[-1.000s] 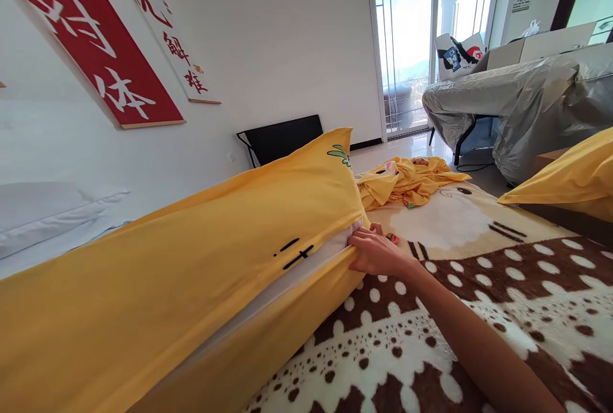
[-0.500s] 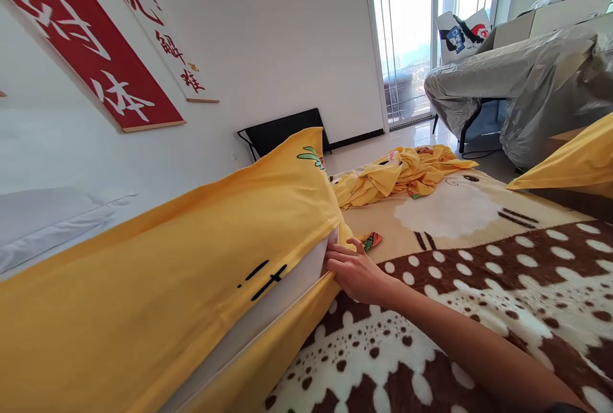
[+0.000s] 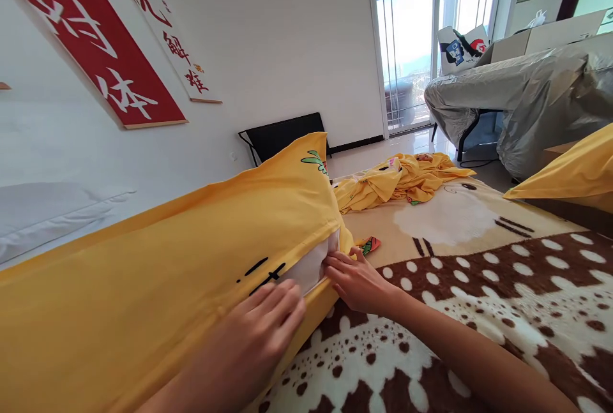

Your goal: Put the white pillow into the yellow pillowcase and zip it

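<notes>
Past the right forearm [image 3: 454,339] there's decent room over the patterned blanket [image 3: 502,301] til you hit the crumpled yellow cloth [image 3: 402,177]. Yellow pillowcase [image 3: 191,253] walls off the left, and its slit [image 3: 306,266] is pretty crowded: right hand [image 3: 358,280] at the far corner, left hand [image 3: 253,333] across the nearer part.

The left hand [image 3: 246,336], at bottom centre, is bare and blurred; the right hand [image 3: 357,277], near the middle, is bare too, its slim forearm [image 3: 450,339] uncovered toward the lower right.
</notes>
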Motion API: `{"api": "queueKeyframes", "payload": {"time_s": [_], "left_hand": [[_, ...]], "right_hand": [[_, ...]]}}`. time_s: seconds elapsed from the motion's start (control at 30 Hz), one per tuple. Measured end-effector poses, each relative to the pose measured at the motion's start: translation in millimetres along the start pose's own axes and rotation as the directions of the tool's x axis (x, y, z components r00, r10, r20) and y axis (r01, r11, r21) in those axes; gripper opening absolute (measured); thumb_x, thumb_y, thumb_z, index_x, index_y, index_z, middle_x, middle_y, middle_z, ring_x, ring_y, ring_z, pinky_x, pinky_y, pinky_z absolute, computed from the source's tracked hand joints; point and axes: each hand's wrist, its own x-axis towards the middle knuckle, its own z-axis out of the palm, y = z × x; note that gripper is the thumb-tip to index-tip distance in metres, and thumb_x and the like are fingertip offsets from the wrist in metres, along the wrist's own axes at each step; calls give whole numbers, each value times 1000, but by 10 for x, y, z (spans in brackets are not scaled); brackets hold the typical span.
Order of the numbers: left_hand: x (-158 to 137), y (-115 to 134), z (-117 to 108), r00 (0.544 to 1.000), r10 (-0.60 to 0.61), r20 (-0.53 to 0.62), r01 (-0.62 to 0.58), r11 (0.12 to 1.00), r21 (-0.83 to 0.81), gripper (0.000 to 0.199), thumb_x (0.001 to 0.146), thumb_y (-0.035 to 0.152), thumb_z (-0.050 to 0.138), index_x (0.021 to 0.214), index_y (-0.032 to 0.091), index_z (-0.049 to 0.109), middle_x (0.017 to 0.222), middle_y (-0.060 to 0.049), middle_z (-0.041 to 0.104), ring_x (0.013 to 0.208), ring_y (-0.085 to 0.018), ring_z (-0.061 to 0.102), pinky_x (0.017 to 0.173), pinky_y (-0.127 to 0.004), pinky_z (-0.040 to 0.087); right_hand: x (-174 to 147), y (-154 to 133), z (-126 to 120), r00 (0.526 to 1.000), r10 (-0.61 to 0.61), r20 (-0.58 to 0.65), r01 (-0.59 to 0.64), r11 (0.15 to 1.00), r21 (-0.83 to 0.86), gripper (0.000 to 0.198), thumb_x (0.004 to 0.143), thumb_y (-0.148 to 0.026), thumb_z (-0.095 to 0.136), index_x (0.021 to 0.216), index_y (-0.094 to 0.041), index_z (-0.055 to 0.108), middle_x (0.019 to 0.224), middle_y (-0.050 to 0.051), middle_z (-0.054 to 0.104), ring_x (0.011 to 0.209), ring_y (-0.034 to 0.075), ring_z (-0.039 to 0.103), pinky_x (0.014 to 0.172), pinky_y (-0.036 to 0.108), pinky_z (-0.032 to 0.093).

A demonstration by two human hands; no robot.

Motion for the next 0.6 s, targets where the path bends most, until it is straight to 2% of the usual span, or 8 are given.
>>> {"api": "queueKeyframes", "payload": {"time_s": [0.1,0.17,0.23,0.4,0.47,0.6], "left_hand": [[713,24,279,979,144,143,-146,989,-2,21,84,10,46,90,12,66,95,-10,65,89,-23,59,80,-36,48],[1076,-21,416,970,125,208,-117,992,-49,21,83,8,47,84,12,68,95,-9,65,88,-21,60,79,-34,48],[1272,-101,509,962,105,253,-86,993,-85,22,83,8,47,84,12,68,98,-9,65,91,-20,59,81,-31,47],[1284,-245,704,949,165,268,-160,986,-39,21,88,17,47,96,17,67,105,-6,66,101,-19,54,90,-33,40],[1279,-216,788,944,145,297,-148,989,-13,18,86,19,52,96,19,67,106,-6,66,104,-20,53,91,-34,39],[1352,-56,918,941,76,331,-76,997,-14,18,82,12,53,89,15,69,98,-9,68,102,-22,54,91,-34,40]], "right_hand": [[-17,91,-49,999,1,47,-2,1000,20,14,88,-16,46,96,-16,57,107,10,62,109,21,49,94,39,28],[-21,189,-101,998,32,50,-34,999,40,15,89,-17,45,94,-17,60,104,9,63,110,21,49,96,38,28],[-18,282,-172,997,56,47,-59,996,60,16,90,-19,46,93,-17,61,105,9,64,112,21,49,97,39,27],[-13,341,-332,987,21,162,-29,999,45,15,87,-18,49,81,-16,62,92,8,68,102,21,55,94,38,28],[-19,315,-347,980,-1,199,-4,1000,25,18,87,-16,47,79,-15,62,87,8,68,99,21,56,92,38,28],[-42,301,-347,968,-7,252,7,1000,2,21,87,-15,45,75,-15,63,84,9,67,94,21,57,89,37,27]]}}
